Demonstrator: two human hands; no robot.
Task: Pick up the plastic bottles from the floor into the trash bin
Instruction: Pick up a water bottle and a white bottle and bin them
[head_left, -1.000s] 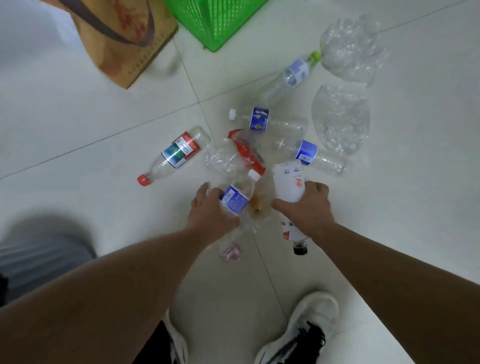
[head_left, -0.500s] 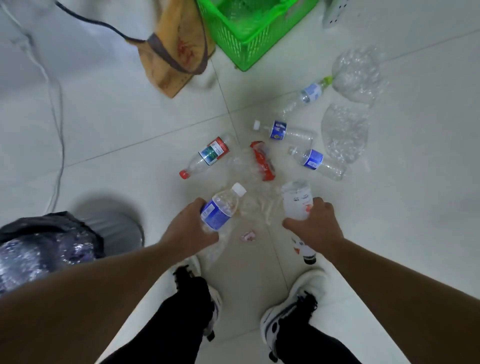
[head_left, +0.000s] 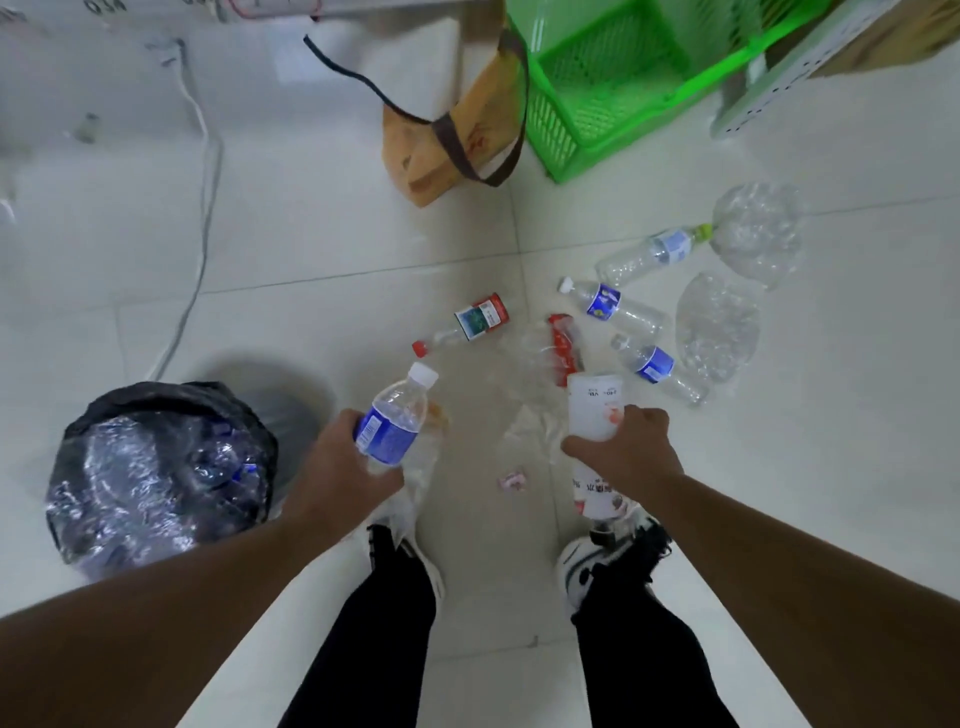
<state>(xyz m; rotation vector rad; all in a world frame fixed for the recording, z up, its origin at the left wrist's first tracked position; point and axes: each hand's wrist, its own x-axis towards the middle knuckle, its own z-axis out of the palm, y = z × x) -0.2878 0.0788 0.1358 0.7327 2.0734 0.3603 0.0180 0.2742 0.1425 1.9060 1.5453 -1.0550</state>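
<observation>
My left hand (head_left: 337, 473) grips a clear bottle with a blue label and white cap (head_left: 395, 415), plus a crumpled clear one beneath it. My right hand (head_left: 631, 452) holds a white-labelled bottle (head_left: 592, 410), cap pointing down. The trash bin (head_left: 156, 410), lined with a black bag and holding crushed bottles, stands at the lower left, left of my left hand. On the floor ahead lie a red-capped bottle (head_left: 467, 325), a crushed red-labelled bottle (head_left: 563, 345), two blue-labelled bottles (head_left: 608, 304) (head_left: 657, 366), a green-capped bottle (head_left: 654, 252) and two large crumpled clear bottles (head_left: 756, 234) (head_left: 719, 325).
A brown bag with dark straps (head_left: 452, 135) and a green plastic basket (head_left: 618, 78) stand at the back. A grey cable (head_left: 205, 208) runs along the floor at the left. A small pink scrap (head_left: 511, 480) lies between my hands. My two shoes (head_left: 597, 561) are below.
Both hands have lifted their bottles off the floor as I stood up. The view has pulled back, and the trash bin has come into sight at the lower left.
</observation>
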